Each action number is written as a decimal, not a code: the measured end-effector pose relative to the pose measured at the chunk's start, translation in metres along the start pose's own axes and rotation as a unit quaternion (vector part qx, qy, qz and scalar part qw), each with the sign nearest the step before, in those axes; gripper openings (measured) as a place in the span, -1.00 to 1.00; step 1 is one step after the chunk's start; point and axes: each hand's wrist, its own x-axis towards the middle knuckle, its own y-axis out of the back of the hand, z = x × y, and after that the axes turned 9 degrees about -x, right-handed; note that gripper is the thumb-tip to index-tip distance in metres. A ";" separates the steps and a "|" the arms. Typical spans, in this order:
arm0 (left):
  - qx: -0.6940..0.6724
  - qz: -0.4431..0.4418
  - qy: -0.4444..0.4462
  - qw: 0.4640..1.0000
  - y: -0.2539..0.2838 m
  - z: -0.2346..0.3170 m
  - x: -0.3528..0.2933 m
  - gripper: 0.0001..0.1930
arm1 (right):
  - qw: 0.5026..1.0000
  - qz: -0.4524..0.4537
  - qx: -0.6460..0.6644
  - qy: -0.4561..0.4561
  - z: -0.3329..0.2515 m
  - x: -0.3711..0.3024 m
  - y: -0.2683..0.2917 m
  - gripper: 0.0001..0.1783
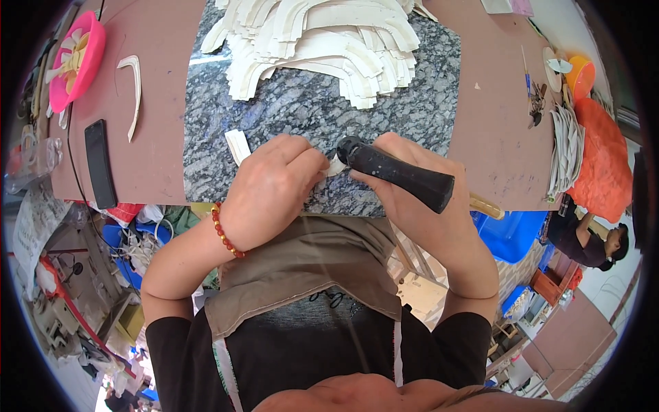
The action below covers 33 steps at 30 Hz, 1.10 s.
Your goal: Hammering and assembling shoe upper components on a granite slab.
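My left hand (274, 185) is closed on a cream-white curved fabric strip (237, 146), pressing it to the speckled stone slab (316, 123). One end sticks out left of the hand; a bit shows beyond the fingertips. My right hand (415, 172) is wrapped round a hammer (405, 175) with a heavy black head. Its rounded end sits at the strip by my left fingertips; whether it touches cannot be made out. The wooden handle end comes out by my right wrist. Most of the grip is hidden under the head.
Stacked cream strips (322, 48) cover the slab's far side. On the brown table (158, 144) lie a phone (100, 163), a single curved strip (134, 96) and a pink basket (89, 65). An orange bag (600, 158) is at the right, near another person (583, 233).
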 end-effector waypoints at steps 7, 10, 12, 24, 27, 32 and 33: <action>0.068 -0.047 -0.126 0.989 0.011 -0.005 -0.004 -0.67 | 0.999 -0.007 0.035 0.011 -0.002 -0.004 0.006 -0.76; 0.104 -0.093 -0.188 0.972 0.022 -0.012 -0.002 -0.64 | 0.998 -0.029 0.056 0.021 -0.003 -0.007 0.006 -0.73; 0.103 -0.103 -0.197 0.970 0.027 -0.018 -0.002 -0.63 | 0.999 -0.041 0.021 0.020 -0.004 -0.001 0.015 -0.74; 0.023 -0.036 -0.091 0.995 0.015 -0.013 -0.003 -0.60 | 0.999 -0.028 -0.030 0.012 -0.009 -0.001 0.014 -0.72; 0.016 0.002 -0.076 0.997 0.005 -0.007 0.001 -0.66 | 0.999 -0.036 0.001 -0.009 -0.010 -0.003 0.013 -0.72; 0.075 0.017 -0.066 0.995 -0.009 -0.003 0.009 -0.79 | 0.999 -0.037 -0.019 0.005 -0.007 -0.004 0.011 -0.72; 0.080 0.023 -0.059 0.995 -0.010 -0.002 0.010 -0.79 | 0.999 -0.036 -0.018 0.004 -0.007 -0.004 0.011 -0.72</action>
